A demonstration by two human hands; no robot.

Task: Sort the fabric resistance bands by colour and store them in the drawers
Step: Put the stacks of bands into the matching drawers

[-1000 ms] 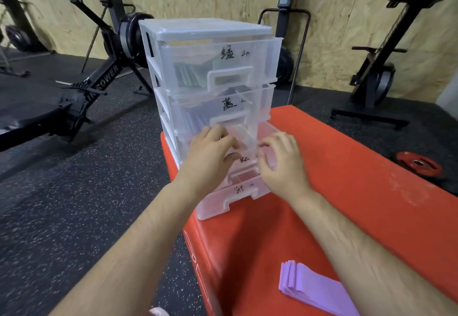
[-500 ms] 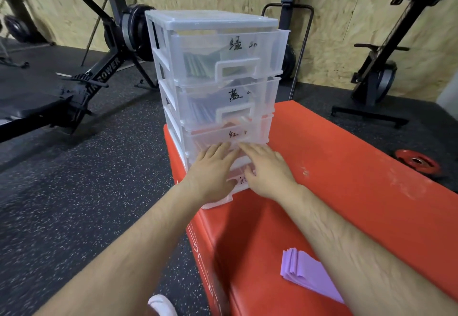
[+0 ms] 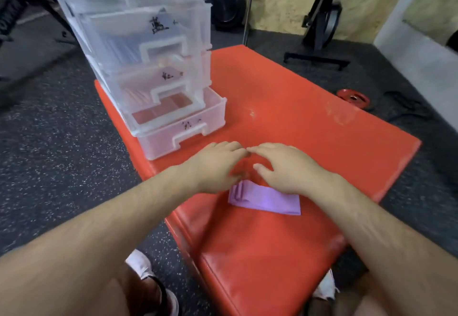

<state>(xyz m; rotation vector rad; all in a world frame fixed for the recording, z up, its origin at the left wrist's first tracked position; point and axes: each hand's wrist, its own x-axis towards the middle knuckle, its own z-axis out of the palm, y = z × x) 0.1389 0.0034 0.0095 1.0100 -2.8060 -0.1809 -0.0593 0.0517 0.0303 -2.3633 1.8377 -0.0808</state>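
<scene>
- Grips: left grip [image 3: 215, 167] and right grip [image 3: 285, 169] hang side by side, fingers loosely curved and holding nothing, fingertips almost meeting.
- Position: both sit over the far edge of the purple bands [image 3: 267, 200]. The right palm overlaps the stack's far side from where I stand. Whether either touches the fabric I cannot tell, as the hands are a little blurred.
- Bands: one flat folded stack on the red tabletop [image 3: 297, 107], between the person and the drawer unit [image 3: 138, 43]. Separate layer edges show at its left end.
- Handling (judgement): light, soft and limp, with no fragility. The layers will likely slide and fan out if lifted by one ply.
- Hold (judgement): best taken through the full thickness, thumbs on top and fingers under, one grip at each short end, or clamped across the middle.
- Destination: the bottom drawer [image 3: 181, 127] stands pulled out, just beyond the grips, with red showing through its clear floor. The drawers above are pushed in, with folded bands faintly visible through their walls. The handwritten labels are unreadable to me.
- Surroundings: speckled gym floor, and a red weight plate [image 3: 353, 97] lying well apart.
</scene>
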